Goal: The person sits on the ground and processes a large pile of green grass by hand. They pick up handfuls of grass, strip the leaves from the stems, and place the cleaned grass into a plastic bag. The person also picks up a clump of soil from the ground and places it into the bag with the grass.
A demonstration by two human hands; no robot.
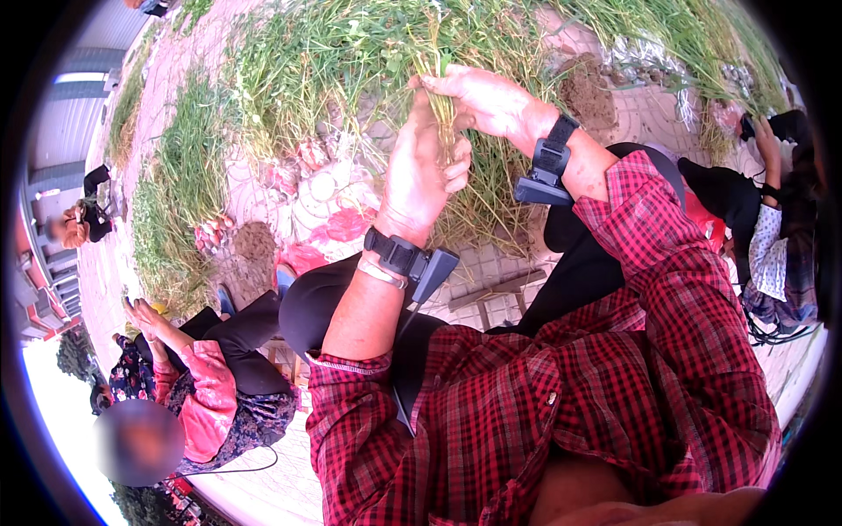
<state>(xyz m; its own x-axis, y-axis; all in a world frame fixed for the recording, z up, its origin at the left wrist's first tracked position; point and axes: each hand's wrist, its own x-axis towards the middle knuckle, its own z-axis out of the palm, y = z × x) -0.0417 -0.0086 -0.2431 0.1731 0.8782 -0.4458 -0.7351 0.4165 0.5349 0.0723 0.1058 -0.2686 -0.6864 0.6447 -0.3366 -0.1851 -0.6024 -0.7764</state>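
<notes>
My left hand (424, 161) is closed around the lower stems of a small bunch of green plants (439, 98), its fingers curled at the pale stem ends. On the same stems, just above, rests my right hand (483, 102), thumb and fingertips pinching the bunch from the right. The leafy tops point away from me and merge with a large heap of cut plants (329, 72) behind. Each wrist wears a black strap with a small device. Some fingers of my right hand are hidden behind the stems.
Tied bundles with red and white wrapped ends (212, 231) lie left. Piles of soil (587, 92) sit on the paving, with silvery plastic (648, 56) at upper right. A low wooden stool (496, 292) stands between my knees. Seated co-workers (210, 394) are on both sides.
</notes>
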